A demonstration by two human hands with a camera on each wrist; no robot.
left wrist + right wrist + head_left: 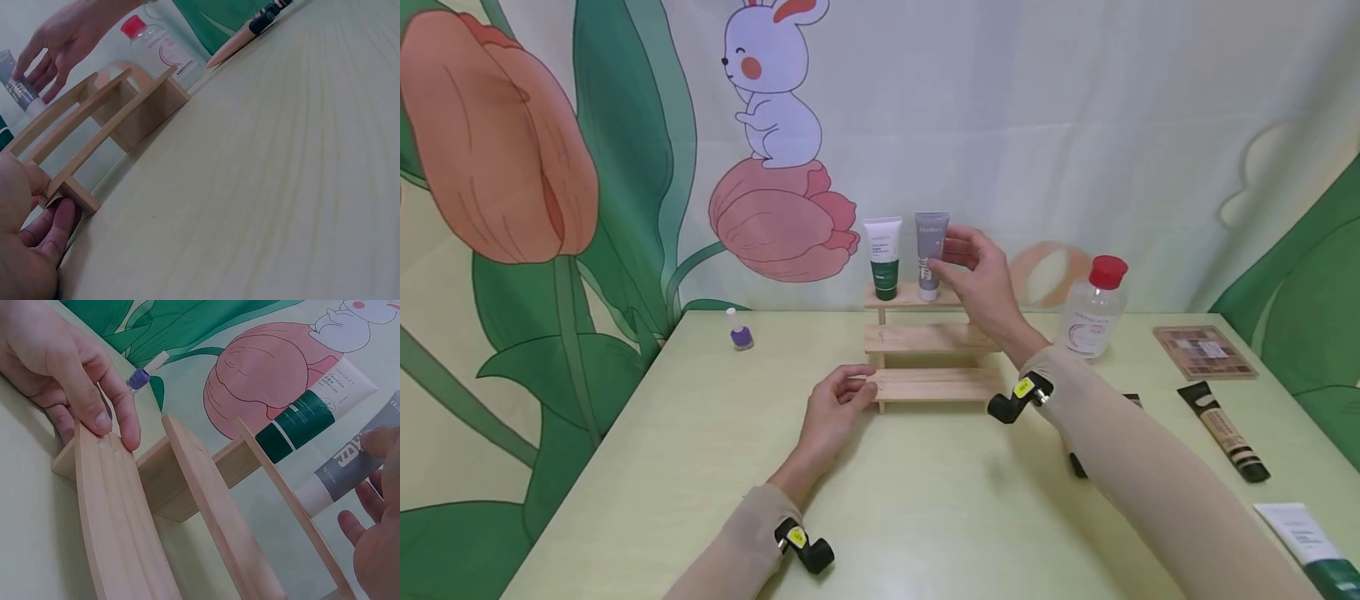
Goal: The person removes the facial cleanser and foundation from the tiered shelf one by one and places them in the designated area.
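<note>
A three-tier wooden stand (932,381) sits at the back of the table. My left hand (833,414) grips the left end of its lowest tier, thumb on top and fingers beneath in the left wrist view. Up at the top tier, my right hand (987,282) pinches a grey tube (931,242) between thumb and fingers. The grey tube stands cap down, its white cap right at the top board. Just left of it, a white and green tube (884,254) stands upright on the same tier. The lower two tiers (209,500) hold no tubes.
A small purple nail polish bottle (741,332) stands at the left. On the right are a clear bottle with a red cap (1092,312), a checkered palette (1204,351), a black and beige tube (1223,432) and another white and green tube (1309,546). My right sleeve partly hides a dark item (1078,465).
</note>
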